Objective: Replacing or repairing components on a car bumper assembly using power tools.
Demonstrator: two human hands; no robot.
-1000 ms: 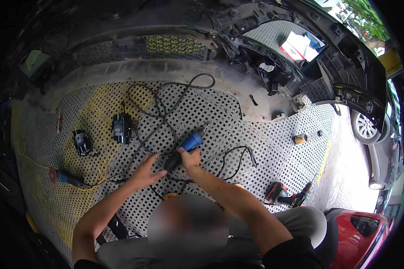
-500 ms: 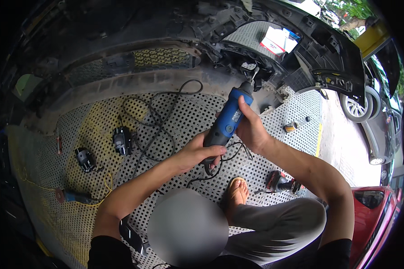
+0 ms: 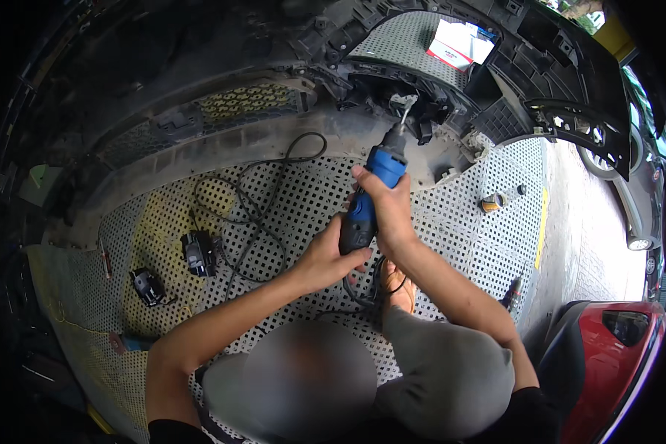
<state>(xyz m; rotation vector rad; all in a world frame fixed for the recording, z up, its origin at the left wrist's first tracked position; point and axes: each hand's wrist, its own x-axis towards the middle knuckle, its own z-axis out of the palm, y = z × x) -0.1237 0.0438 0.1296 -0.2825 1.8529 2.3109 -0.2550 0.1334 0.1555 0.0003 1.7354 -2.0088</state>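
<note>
A blue and black die grinder (image 3: 386, 166) is held in front of me, its long metal bit pointing up and slightly right. My left hand (image 3: 324, 257) is closed round the black rear end near the cord. Further forward, my right hand (image 3: 394, 214) wraps the blue body, thumb lying across it. The bit's tip (image 3: 409, 103) overlaps a pale patch on the black car bumper (image 3: 325, 111); whether it touches cannot be told. The bumper's inner side faces me, with ribs, openings and a mesh grille. My fingers partly cover the grinder's body.
A black cord (image 3: 283, 174) loops over the perforated floor. Two black devices (image 3: 197, 253) and a grinder (image 3: 135, 343) lie left. At right are a small can (image 3: 493, 202) and a red car (image 3: 614, 348). A white box (image 3: 459, 46) shows through the bumper's opening.
The die grinder has swung slightly left and its bit sits higher against the bumper. My right hand has shifted round the body. My knee is raised, and the drill beside it is mostly hidden.
</note>
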